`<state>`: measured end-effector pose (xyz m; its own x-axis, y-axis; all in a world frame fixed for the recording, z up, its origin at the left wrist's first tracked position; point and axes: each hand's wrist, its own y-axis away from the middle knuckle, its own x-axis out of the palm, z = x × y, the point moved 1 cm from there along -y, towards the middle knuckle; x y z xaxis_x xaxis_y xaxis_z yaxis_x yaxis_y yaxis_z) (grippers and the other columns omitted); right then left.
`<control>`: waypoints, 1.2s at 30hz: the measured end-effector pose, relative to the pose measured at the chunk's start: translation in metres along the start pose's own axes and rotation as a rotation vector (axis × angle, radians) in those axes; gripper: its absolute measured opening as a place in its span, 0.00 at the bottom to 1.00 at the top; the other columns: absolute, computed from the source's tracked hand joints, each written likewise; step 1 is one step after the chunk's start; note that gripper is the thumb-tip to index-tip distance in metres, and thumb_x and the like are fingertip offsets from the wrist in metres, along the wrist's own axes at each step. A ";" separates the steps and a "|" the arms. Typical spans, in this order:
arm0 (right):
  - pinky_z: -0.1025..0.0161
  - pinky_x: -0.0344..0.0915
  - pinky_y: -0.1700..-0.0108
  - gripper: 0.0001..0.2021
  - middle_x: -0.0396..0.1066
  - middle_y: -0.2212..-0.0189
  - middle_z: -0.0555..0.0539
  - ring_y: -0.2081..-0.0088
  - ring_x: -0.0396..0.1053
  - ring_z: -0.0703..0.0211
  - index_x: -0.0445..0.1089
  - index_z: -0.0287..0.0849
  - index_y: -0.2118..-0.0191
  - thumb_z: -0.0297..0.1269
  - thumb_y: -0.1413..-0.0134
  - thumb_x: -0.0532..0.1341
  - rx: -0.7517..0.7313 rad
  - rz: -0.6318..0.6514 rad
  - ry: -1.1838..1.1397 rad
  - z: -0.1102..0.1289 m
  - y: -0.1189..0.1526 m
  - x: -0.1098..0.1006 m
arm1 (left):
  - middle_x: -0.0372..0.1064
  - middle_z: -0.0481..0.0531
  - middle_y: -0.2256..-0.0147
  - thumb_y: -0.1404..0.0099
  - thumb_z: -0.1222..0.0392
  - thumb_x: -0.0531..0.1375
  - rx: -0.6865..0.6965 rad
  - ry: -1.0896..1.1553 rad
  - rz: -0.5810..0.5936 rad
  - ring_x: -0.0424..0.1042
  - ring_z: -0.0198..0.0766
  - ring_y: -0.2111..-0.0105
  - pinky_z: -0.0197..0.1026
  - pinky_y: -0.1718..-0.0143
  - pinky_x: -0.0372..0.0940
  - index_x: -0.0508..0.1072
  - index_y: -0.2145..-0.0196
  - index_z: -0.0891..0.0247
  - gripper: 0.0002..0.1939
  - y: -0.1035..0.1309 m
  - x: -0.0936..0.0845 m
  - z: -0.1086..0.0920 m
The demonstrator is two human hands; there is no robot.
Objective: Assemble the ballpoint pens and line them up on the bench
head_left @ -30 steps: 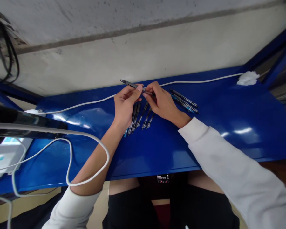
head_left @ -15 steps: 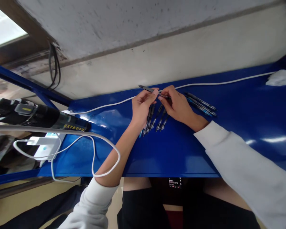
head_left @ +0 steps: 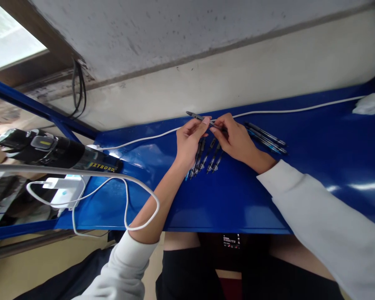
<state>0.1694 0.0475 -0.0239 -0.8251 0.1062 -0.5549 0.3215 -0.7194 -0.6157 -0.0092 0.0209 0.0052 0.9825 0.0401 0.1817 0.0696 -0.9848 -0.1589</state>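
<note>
Between my two hands a dark pen (head_left: 195,116) is held slantwise above the blue table. My left hand (head_left: 189,139) pinches its barrel between thumb and fingers, with the dark end sticking out to the upper left. My right hand (head_left: 236,139) is closed around the pen's other end, and its fingers hide most of that part. Below the hands lie several loose pens (head_left: 211,161), some partly covered by my left hand. Right of my right hand rests another group of pens (head_left: 267,139), a few with blue parts, side by side.
A white cable (head_left: 287,111) runs along the back of the blue table (head_left: 231,200). At the left are a black bottle (head_left: 65,150), a white power strip (head_left: 64,198) with a charger, and a looped cable (head_left: 158,204) across my left forearm. White crumpled material (head_left: 371,104) lies far right.
The whole view has shifted slightly to the right. Both hands keep their hold on the pen, with only small finger movement.
</note>
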 end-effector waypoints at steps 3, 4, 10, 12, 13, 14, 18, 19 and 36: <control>0.53 0.68 0.59 0.18 0.79 0.58 0.42 0.61 0.76 0.47 0.69 0.48 0.49 0.54 0.15 0.50 -0.014 0.033 0.015 0.000 -0.001 -0.001 | 0.85 0.54 0.45 0.30 0.43 0.76 -0.010 -0.004 0.004 0.83 0.46 0.49 0.45 0.53 0.76 0.87 0.61 0.55 0.14 0.000 0.000 0.001; 0.53 0.68 0.58 0.19 0.78 0.59 0.42 0.61 0.76 0.47 0.69 0.48 0.50 0.54 0.14 0.48 -0.021 0.044 0.020 0.000 -0.001 -0.001 | 0.85 0.54 0.45 0.30 0.43 0.75 -0.014 -0.005 0.005 0.83 0.46 0.49 0.44 0.53 0.76 0.87 0.61 0.55 0.14 0.000 0.000 0.002; 0.53 0.68 0.59 0.19 0.79 0.55 0.41 0.59 0.78 0.45 0.67 0.47 0.45 0.59 0.19 0.57 0.008 0.005 -0.016 -0.001 0.000 0.001 | 0.86 0.54 0.46 0.30 0.42 0.75 -0.012 -0.011 0.014 0.83 0.46 0.50 0.44 0.53 0.77 0.88 0.57 0.54 0.14 -0.002 -0.002 0.003; 0.54 0.67 0.60 0.18 0.78 0.57 0.42 0.60 0.77 0.46 0.68 0.47 0.47 0.57 0.17 0.54 0.000 0.018 -0.003 -0.002 0.000 0.001 | 0.86 0.53 0.46 0.30 0.42 0.75 -0.014 -0.012 0.016 0.83 0.47 0.49 0.44 0.53 0.77 0.88 0.58 0.54 0.14 -0.002 -0.002 0.002; 0.53 0.67 0.59 0.17 0.78 0.57 0.42 0.60 0.77 0.45 0.68 0.47 0.48 0.55 0.16 0.53 -0.010 0.031 0.008 -0.002 0.000 0.000 | 0.86 0.54 0.46 0.30 0.42 0.75 -0.016 -0.008 0.017 0.83 0.47 0.49 0.44 0.53 0.77 0.88 0.59 0.54 0.14 -0.002 -0.002 0.002; 0.53 0.67 0.58 0.17 0.78 0.57 0.42 0.59 0.77 0.45 0.69 0.47 0.48 0.54 0.16 0.51 -0.020 0.043 0.018 -0.002 -0.001 0.000 | 0.85 0.54 0.45 0.30 0.42 0.75 -0.018 0.000 0.016 0.83 0.47 0.48 0.44 0.53 0.76 0.87 0.61 0.55 0.14 -0.002 -0.002 0.001; 0.52 0.68 0.56 0.18 0.79 0.56 0.41 0.58 0.75 0.46 0.70 0.47 0.48 0.52 0.14 0.48 -0.042 0.066 0.033 -0.001 -0.002 -0.003 | 0.85 0.54 0.45 0.31 0.42 0.76 -0.020 0.009 0.012 0.82 0.47 0.48 0.44 0.53 0.76 0.86 0.62 0.56 0.15 -0.001 -0.001 0.000; 0.52 0.68 0.56 0.18 0.79 0.57 0.41 0.58 0.75 0.47 0.70 0.48 0.48 0.52 0.14 0.48 -0.041 0.064 0.035 0.000 -0.002 -0.003 | 0.85 0.54 0.46 0.31 0.42 0.76 -0.019 0.005 0.010 0.82 0.47 0.48 0.44 0.53 0.76 0.86 0.62 0.55 0.15 -0.001 -0.001 0.000; 0.54 0.68 0.58 0.19 0.79 0.57 0.42 0.59 0.78 0.47 0.68 0.48 0.48 0.56 0.15 0.51 0.004 0.042 0.029 0.002 -0.001 -0.003 | 0.85 0.53 0.53 0.33 0.41 0.78 0.001 0.017 -0.022 0.82 0.44 0.54 0.44 0.55 0.76 0.87 0.60 0.54 0.16 -0.004 -0.003 0.005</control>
<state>0.1701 0.0465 -0.0205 -0.7970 0.0954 -0.5964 0.3538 -0.7265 -0.5891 -0.0117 0.0253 0.0000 0.9777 0.0590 0.2015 0.0915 -0.9835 -0.1559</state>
